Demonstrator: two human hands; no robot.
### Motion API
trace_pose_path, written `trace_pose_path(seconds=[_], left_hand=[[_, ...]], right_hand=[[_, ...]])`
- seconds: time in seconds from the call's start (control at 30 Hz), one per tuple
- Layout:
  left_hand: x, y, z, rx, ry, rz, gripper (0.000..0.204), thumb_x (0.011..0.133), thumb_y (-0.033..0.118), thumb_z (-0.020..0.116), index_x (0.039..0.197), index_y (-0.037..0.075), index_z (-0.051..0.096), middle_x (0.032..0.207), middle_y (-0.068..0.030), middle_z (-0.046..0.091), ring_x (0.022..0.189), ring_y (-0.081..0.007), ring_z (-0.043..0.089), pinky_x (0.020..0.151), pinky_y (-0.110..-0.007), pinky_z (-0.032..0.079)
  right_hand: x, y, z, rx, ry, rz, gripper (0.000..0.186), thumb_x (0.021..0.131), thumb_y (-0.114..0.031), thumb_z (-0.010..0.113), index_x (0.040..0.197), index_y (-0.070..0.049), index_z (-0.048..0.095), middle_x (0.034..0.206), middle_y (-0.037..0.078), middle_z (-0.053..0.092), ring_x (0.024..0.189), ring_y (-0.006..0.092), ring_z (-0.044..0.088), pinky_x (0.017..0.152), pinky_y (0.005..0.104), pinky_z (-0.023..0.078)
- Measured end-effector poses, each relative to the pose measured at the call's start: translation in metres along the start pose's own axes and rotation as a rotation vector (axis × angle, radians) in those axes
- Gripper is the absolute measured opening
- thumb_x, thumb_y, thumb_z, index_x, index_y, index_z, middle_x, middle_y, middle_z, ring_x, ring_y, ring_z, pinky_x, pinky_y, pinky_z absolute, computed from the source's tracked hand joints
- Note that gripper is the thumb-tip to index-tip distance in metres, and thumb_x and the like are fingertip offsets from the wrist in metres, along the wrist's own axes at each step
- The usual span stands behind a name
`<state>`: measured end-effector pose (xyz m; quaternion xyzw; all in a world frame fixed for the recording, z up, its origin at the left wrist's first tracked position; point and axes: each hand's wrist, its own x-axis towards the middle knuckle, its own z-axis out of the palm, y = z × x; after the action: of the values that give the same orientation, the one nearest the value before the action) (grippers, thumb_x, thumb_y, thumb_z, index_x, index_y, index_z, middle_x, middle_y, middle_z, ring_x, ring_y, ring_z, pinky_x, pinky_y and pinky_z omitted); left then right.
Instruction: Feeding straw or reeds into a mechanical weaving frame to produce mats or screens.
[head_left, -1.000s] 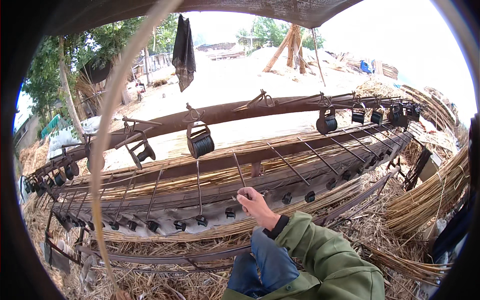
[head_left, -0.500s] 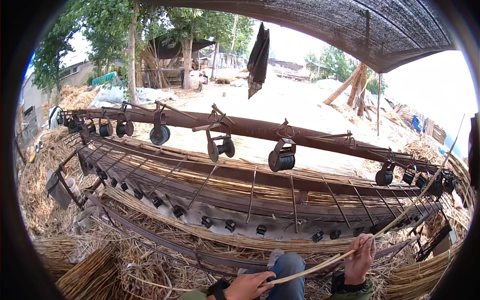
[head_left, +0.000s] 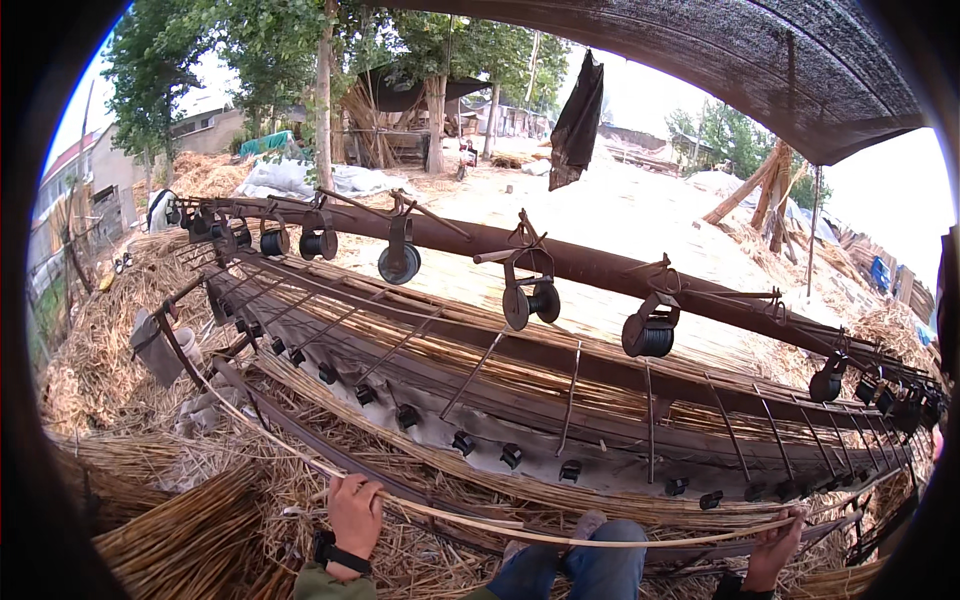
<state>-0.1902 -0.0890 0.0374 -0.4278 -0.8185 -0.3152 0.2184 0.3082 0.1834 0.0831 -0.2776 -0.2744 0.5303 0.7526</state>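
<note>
A long pale reed stalk (head_left: pixel 600 543) stretches across in front of my knees, bowed slightly downward between my hands. Its far left part runs up past a grey bucket-like container. My left hand (head_left: pixel 355 515), with a dark band at the wrist, is closed around the stalk left of my legs. At the lower right, my right hand (head_left: pixel 775 550) pinches the stalk near its right end. Just beyond the stalk is a long metal frame with a rusty pipe (head_left: pixel 440 235), from which wire spools (head_left: pixel 650 330) hang; small black spools (head_left: pixel 510 456) line its near lower side.
Thin metal rods (head_left: pixel 570 395) slant across the frame, over a mat of laid reeds (head_left: pixel 470 370). A bundle of reeds (head_left: pixel 180 530) lies at lower left amid loose straw. Dark shade netting (head_left: pixel 700 60) hangs overhead. Trees and stacked poles stand farther off.
My hands have spread apart, the left one outward along the left. The stalk, earlier slanting up to the right, now lies nearly level across. The view has swung left.
</note>
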Motion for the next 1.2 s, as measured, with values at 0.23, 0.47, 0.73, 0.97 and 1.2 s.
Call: trace_pose_path(seconds=[0.23,0.47,0.73,0.97,1.2], left_hand=[[0.103,0.0,-0.018,0.026,0.309,0.139,0.024,0.069,-0.004,0.061,0.091,0.004,0.058,0.095,-0.0123,0.054,0.086,-0.0335,0.049,0.075,-0.043,0.042],[0.101,0.091,0.033,-0.2,0.078,0.428,0.026,0.07,0.007,0.067,0.096,0.007,0.063,0.094,-0.005,0.059,0.085,-0.0256,0.051,0.077,-0.036,0.045],[0.123,0.058,0.031,-0.158,0.129,0.335,0.025,0.072,0.006,0.066,0.096,0.008,0.062,0.098,-0.0061,0.059,0.088,-0.026,0.052,0.078,-0.035,0.046],[0.1,0.102,0.025,-0.164,0.084,0.44,0.033,0.071,0.014,0.07,0.102,0.009,0.06,0.1,-0.005,0.058,0.085,-0.0238,0.051,0.078,-0.033,0.046],[0.106,0.156,0.019,-0.366,-0.15,0.656,0.02,0.073,0.011,0.066,0.093,0.009,0.064,0.087,-0.0017,0.061,0.078,-0.0202,0.054,0.067,-0.031,0.047]], right_hand=[[-0.033,0.067,0.052,0.133,-0.049,0.147,0.023,0.099,-0.029,0.036,0.089,-0.012,0.047,0.078,0.0,0.051,0.053,0.007,0.045,0.042,0.0214,0.04],[-0.122,0.116,0.154,0.022,-0.556,0.649,0.028,0.097,-0.032,0.042,0.107,-0.008,0.051,0.085,0.005,0.057,0.062,0.0123,0.05,0.049,0.0262,0.04],[-0.064,0.05,0.08,-0.012,-0.472,0.25,0.027,0.094,-0.032,0.051,0.091,-0.005,0.056,0.068,0.007,0.051,0.056,0.0139,0.044,0.049,0.0281,0.035],[-0.106,0.082,0.106,-0.15,-0.427,0.129,0.023,0.092,-0.027,0.054,0.09,-0.004,0.057,0.069,0.008,0.053,0.056,0.0171,0.047,0.051,0.0289,0.04],[-0.108,0.084,0.105,-0.285,-0.626,-0.029,0.032,0.093,-0.032,0.052,0.104,-0.001,0.053,0.07,0.006,0.055,0.053,0.0088,0.046,0.048,0.0207,0.038]])
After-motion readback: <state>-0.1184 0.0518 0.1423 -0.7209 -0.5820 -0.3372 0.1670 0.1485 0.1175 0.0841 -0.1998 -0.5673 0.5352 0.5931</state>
